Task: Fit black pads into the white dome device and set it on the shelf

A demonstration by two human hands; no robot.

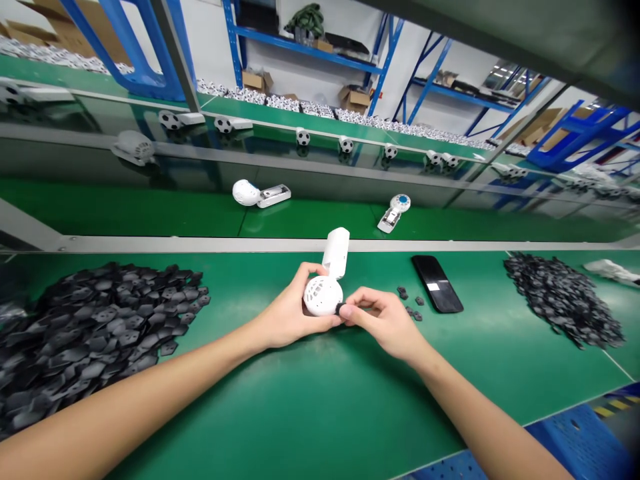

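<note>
My left hand (287, 310) is closed around the round head of a white handheld fan (323, 296), with fingers behind and thumb in front. The fan's white handle (336, 252) points away from me, toward the rail. Between the thumb and fingers of my right hand (383, 318) is a small black plastic piece (341, 309), touching the lower right edge of the fan head. Several loose small black pieces (414, 313) lie just right of that hand. Most of the held piece is covered by my fingertips.
Black pentagon-like pieces form a large pile (105, 327) at left; smaller dark pieces form another pile (565, 300) at right. A black phone (437, 284) lies right of my hands. Beyond the metal rail (240, 245), two white fan units (274, 195) rest on the green belt (320, 217).
</note>
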